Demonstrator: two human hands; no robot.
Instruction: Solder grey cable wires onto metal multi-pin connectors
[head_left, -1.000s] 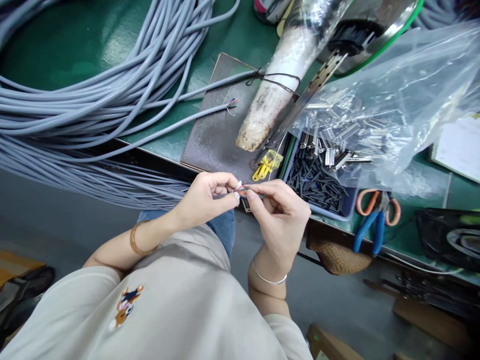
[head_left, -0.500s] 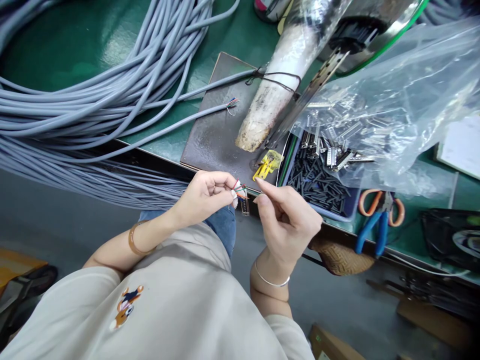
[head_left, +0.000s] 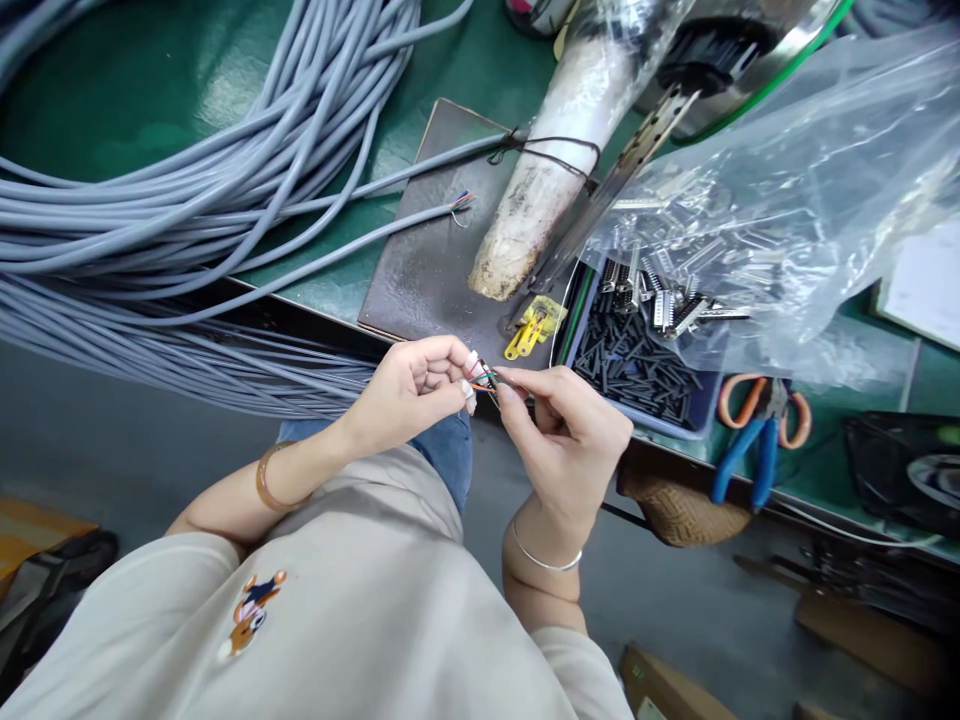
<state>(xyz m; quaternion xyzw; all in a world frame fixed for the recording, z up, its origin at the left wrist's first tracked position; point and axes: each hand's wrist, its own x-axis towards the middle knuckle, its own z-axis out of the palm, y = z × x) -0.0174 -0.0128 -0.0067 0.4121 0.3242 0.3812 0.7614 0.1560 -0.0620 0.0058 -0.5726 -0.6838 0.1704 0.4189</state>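
Observation:
My left hand [head_left: 409, 388] is closed around a stripped cable end, its thin coloured wires [head_left: 482, 377] fanning out past the thumb. My right hand [head_left: 566, 435] pinches those same wires with thumb and forefinger, fingertips nearly touching the left hand's. A small metal connector hangs just under the wires, mostly hidden by the fingers. Both hands hover in front of the green bench edge [head_left: 322, 300], over my lap.
A big coil of grey cables [head_left: 187, 190] fills the bench's left. A dark mat [head_left: 431, 260] carries another stripped cable end [head_left: 459, 205] and a white cylinder [head_left: 540, 190]. Right of it: yellow clip [head_left: 531, 328], blue tray of black sleeves [head_left: 637, 365], plastic bag of connectors [head_left: 757, 230], blue-orange cutters [head_left: 757, 440].
My right hand let go and drew slightly back half a second ago, then returned and pinched the coloured wires again. My left hand stayed nearly still.

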